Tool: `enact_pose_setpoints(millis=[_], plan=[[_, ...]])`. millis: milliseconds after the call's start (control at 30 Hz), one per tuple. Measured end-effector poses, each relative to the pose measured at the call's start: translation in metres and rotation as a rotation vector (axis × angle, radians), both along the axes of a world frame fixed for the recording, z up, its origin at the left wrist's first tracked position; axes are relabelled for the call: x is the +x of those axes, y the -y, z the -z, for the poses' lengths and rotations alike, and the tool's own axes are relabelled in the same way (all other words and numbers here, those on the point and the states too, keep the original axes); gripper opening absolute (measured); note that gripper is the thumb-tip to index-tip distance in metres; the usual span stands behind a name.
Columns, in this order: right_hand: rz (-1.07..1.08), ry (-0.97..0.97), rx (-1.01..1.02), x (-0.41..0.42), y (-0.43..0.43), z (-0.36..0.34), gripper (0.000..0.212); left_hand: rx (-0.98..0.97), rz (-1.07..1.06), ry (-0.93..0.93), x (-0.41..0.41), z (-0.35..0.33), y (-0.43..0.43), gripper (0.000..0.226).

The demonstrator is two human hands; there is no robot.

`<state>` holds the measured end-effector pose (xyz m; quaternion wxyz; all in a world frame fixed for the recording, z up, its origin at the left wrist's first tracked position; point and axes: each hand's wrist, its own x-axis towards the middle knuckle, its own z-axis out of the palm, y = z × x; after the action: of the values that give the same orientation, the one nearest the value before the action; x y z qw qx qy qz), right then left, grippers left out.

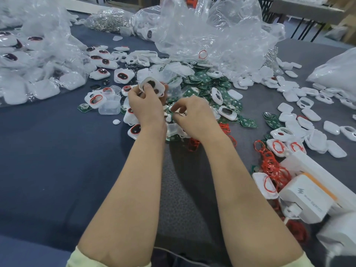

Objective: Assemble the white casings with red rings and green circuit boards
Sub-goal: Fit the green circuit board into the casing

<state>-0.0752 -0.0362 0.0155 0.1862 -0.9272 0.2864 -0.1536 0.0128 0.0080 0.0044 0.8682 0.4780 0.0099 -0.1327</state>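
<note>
A white casing (152, 86) is gripped in the fingers of the left hand (145, 107), raised above the parts heap, its two dark openings turned toward the camera. The right hand (189, 117) is lowered onto the pile of green boards (204, 81) at mid-worktop, fingers pinched together on something small; what is pinched cannot be told. Loose red rings (271, 162) are heaped to the right, beside a white box (306, 197). Ringed casings (96, 99) are scattered left of the hands. Clear plastic bags (202, 35) are piled behind on the grey worktop (57, 151).
</note>
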Motion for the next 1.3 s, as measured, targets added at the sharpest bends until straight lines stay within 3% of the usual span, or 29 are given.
enact_pose_setpoints(millis=[167,333,400,533,700,1200,1300], plan=[[-0.010,-0.125,-0.159,0.010,-0.010,0.009,0.027,0.064,-0.022,-0.054,0.003,0.002,-0.001,0.010],[0.022,-0.069,-0.152,0.010,-0.008,0.014,0.018,0.092,-0.012,-0.020,0.000,0.001,-0.001,0.007],[0.028,0.063,-0.033,0.007,-0.004,0.012,0.013,0.097,0.018,-0.014,-0.002,0.001,0.000,0.013],[0.129,0.508,0.348,-0.004,0.007,-0.001,0.005,0.168,0.141,0.064,-0.007,0.003,0.002,0.011],[0.162,0.736,0.702,-0.012,0.016,-0.002,0.016,0.221,0.225,0.204,-0.014,0.003,0.003,0.018],[0.161,0.749,0.582,-0.009,0.017,0.002,0.017,0.201,0.333,0.239,-0.018,0.004,0.006,0.010],[0.152,0.705,0.483,-0.010,0.017,0.003,0.012,0.183,0.351,0.226,-0.019,0.004,0.005,0.010]])
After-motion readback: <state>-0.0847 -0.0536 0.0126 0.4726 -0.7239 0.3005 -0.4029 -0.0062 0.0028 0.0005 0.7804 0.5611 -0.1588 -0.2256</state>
